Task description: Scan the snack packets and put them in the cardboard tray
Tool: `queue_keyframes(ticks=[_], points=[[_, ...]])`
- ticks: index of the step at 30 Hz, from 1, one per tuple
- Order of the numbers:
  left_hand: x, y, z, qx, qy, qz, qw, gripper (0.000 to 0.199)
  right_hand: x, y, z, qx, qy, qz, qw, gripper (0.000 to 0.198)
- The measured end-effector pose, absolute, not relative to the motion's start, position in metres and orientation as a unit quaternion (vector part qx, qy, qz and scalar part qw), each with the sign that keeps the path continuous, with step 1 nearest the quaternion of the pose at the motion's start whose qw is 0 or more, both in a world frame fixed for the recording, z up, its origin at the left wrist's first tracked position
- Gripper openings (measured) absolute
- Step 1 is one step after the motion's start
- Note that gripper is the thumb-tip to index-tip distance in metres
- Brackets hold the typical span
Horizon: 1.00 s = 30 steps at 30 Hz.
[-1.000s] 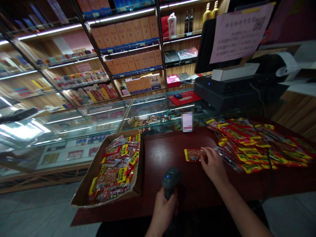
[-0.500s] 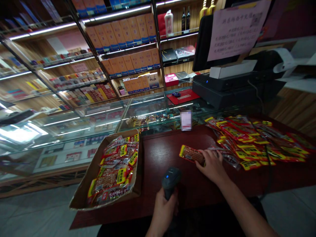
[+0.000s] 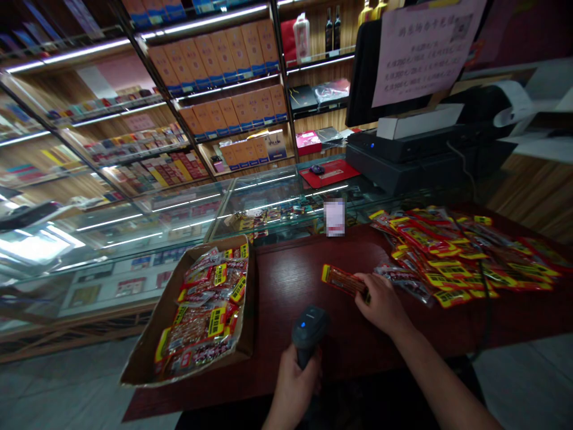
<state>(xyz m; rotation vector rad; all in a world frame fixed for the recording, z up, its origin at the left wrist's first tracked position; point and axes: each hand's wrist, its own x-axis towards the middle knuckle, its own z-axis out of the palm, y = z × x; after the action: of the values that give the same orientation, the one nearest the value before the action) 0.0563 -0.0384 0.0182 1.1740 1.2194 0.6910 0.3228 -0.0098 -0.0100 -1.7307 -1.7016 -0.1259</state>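
Observation:
My left hand [image 3: 299, 379] is wrapped round the handle of a dark barcode scanner [image 3: 310, 327], which shows a blue light on its head. My right hand [image 3: 380, 301] pinches one end of a red and yellow snack packet [image 3: 340, 279], its brown sticks visible through the clear wrapper. The packet is tilted above the dark red table [image 3: 286, 280]. To the right of that hand lies a heap of similar packets [image 3: 452, 251]. At the left, an open cardboard box [image 3: 251, 310] holds several more packets.
Behind the table stands a glass display counter [image 3: 188, 206] with a red mouse pad [image 3: 331, 174] on it. A monitor [image 3: 363, 77] and black till equipment [image 3: 403, 167] occupy the back right. A dark cable [image 3: 486, 304] hangs across the right side. Stocked shelves [image 3: 233, 77] line the wall.
My right hand has turned the packet so it appears narrower, and shifted it slightly left. The scanner stays in my left hand, almost unmoved. The view has shifted slightly.

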Motion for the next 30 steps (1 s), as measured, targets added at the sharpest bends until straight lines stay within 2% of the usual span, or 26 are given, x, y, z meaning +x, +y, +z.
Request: queue_keyframes(ticks=[14, 19, 25, 28, 30], points=[[0.055, -0.039, 0.019, 0.535, 0.525, 0.283, 0.598, 0.014, 0.324, -0.010, -0.010, -0.679, -0.642, 0.007, 0.356, 0.031], [0.058, -0.038, 0.019, 0.512, 0.531, 0.292, 0.608, 0.015, 0.324, -0.012, -0.004, -0.699, -0.580, 0.125, 0.400, 0.035], [0.060, -0.037, 0.024, 0.482, 0.517, 0.299, 0.642, 0.016, 0.272, 0.024, 0.062, -0.632, -0.540, 0.266, 0.487, 0.039], [0.059, -0.038, 0.025, 0.482, 0.511, 0.306, 0.642, 0.016, 0.202, 0.057, 0.101, -0.545, -0.624, 0.317, 0.461, 0.043], [0.058, -0.039, 0.023, 0.475, 0.513, 0.308, 0.645, 0.018, 0.150, 0.075, 0.117, -0.498, -0.686, 0.342, 0.406, 0.047]])
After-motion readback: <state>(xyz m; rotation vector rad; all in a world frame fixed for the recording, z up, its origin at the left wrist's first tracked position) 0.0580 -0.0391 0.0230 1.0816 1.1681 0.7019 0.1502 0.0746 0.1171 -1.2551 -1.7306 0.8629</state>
